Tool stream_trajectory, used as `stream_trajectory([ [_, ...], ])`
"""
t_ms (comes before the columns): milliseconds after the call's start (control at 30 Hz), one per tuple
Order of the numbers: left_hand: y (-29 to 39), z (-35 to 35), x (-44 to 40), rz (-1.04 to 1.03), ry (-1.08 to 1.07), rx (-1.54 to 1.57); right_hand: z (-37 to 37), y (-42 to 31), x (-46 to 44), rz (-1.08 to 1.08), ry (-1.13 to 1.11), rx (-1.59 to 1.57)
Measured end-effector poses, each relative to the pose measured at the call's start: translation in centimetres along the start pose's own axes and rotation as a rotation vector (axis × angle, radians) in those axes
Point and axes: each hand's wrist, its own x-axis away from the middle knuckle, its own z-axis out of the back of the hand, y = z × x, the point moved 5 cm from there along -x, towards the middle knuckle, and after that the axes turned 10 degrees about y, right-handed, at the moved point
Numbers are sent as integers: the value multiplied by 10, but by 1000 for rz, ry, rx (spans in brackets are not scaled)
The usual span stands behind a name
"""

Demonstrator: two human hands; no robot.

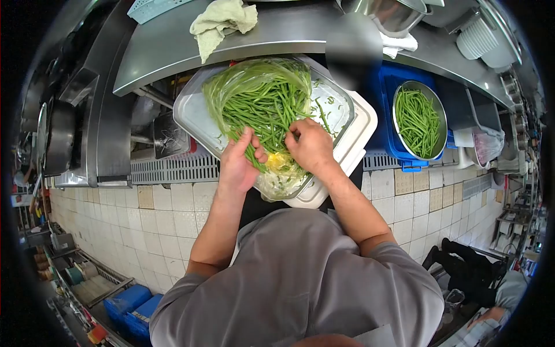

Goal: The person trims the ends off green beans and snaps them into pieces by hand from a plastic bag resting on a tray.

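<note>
Your left hand [240,165] is curling around a few green beans [263,104], while your right hand's [312,146] thumb and fingers are closing together beside the pile; what they are pinching, if anything, you cannot tell, because the knuckles are hiding it. The beans are spilling from a clear bag [215,103] lying in the tray [199,110], and something yellow, perhaps part of a wrapper, is showing blurrily between your hands. A blurred round patch is covering part of the counter's [283,43] front edge, which is running just beyond the bag. Rightward, a gap is separating the tray from the blue bin [386,104], where a bowl [417,122] is holding more beans.
</note>
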Motion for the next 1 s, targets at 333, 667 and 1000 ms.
stream_trajectory([
  [333,-22,-24,-6,-36,-20,-272,25,2,12,-321,-216,-548],
  [667,-14,-37,2,-210,-39,-430,23,-1,22,-405,-398,-787],
  [1000,-4,-41,3,-240,-39,-289,25,10,27,-525,-488,-888],
])
